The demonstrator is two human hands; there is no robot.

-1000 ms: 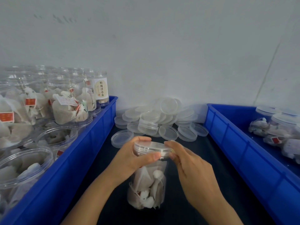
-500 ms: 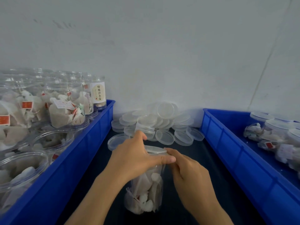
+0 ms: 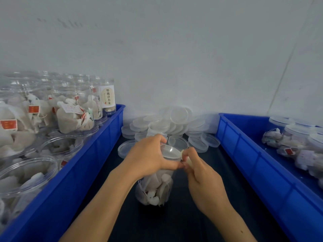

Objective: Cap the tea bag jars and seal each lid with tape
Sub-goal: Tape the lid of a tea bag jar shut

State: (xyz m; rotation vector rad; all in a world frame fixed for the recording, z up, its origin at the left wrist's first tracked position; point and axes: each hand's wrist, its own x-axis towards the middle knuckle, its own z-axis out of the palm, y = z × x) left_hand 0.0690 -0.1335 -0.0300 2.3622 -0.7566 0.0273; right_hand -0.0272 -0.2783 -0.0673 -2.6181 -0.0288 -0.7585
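The left hand [image 3: 148, 156] gripped the capped jar [image 3: 155, 187] at six o'clock; the right hand [image 3: 201, 173] pinched its lid [image 3: 170, 151] edge. Spare lids [image 3: 174, 123] lay at twelve, blue bins [image 3: 97, 154] at nine and three.

Blue bins [image 3: 97, 154] hold clear jars [image 3: 73, 110] with red-tagged, seemingly beige tea bags [image 3: 70, 119]; lids [image 3: 179, 115] translucent white.

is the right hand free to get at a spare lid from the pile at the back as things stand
Probably not yet. The right hand is pinching something pale at the rim of the lid on the jar. The lid pile lies open behind the jar, nothing blocking it.
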